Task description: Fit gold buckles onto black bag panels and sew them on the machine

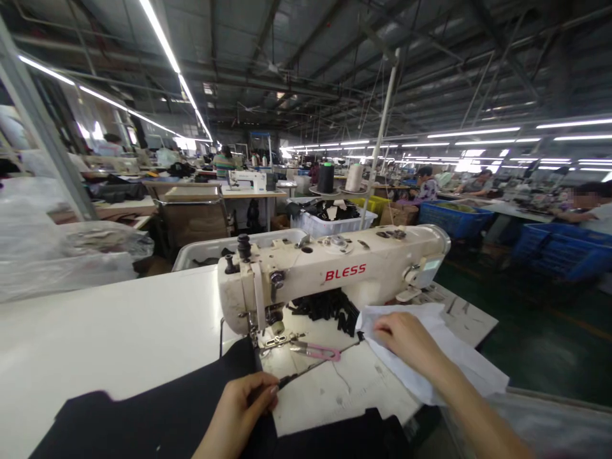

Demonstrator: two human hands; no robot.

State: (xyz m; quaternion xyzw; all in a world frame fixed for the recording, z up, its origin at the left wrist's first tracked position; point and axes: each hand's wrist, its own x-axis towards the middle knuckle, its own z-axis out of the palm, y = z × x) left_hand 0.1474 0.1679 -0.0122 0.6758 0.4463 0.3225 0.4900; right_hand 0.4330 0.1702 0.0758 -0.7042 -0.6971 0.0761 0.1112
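Observation:
A cream sewing machine (335, 268) stands on the white table. Black fabric (143, 414) reaches from the lower left to beneath its needle area. My left hand (253, 398) pinches a small dark strip (287, 380) at the fabric's edge, just in front of the needle. On the right, my right hand (399, 335) is over a white sheet (430, 357), its fingers curled and somewhat blurred; whether they grip anything is hidden. Pink-handled snips (318, 350) lie on the machine bed between the hands. Behind them, under the machine arm, is a pile of black pieces (329, 309).
Behind the machine are a white bin (329, 220) of dark scraps and two thread cones on a stand. Blue crates (564, 252) stand at the right. Clear plastic bags (62, 248) lie at the left. Several people sit at other tables farther back.

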